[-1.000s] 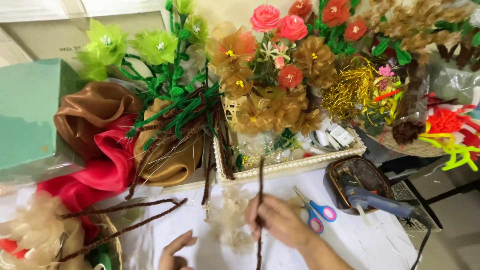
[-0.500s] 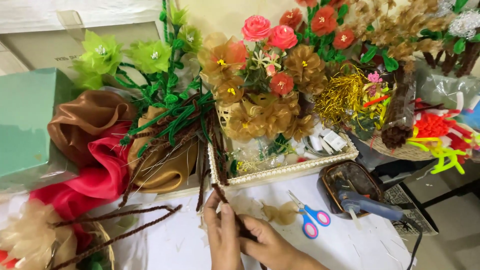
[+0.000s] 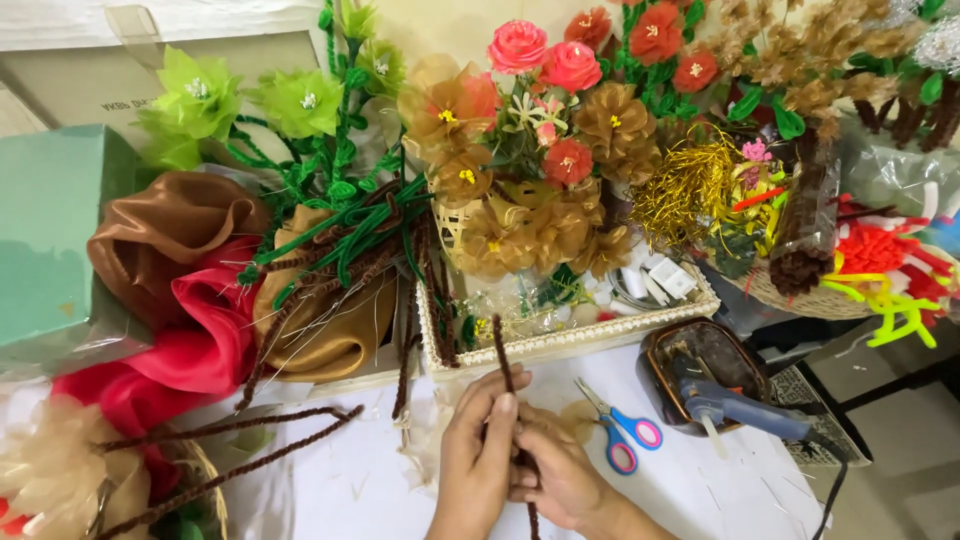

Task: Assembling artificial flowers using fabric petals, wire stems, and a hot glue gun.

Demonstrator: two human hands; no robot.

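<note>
Far left, a smooth green box [image 3: 45,240], then glossy folds of brown and red fabric [image 3: 190,300] and fuzzy brown stems [image 3: 230,440] lying on the white tabletop [image 3: 340,490]. Centre now: left hand [image 3: 478,455], grip pinching a thin, fuzzy brown pipe cleaner [image 3: 503,360] that stands upright; right hand [image 3: 560,475] touching it, grip pinching the same stem lower down. Just right, blue-and-pink scissors [image 3: 615,430], then a glue gun [image 3: 735,408] in a dark tray [image 3: 660,350].

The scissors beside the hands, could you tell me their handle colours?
One blue, one pink handle on the scissors, head view.
</note>
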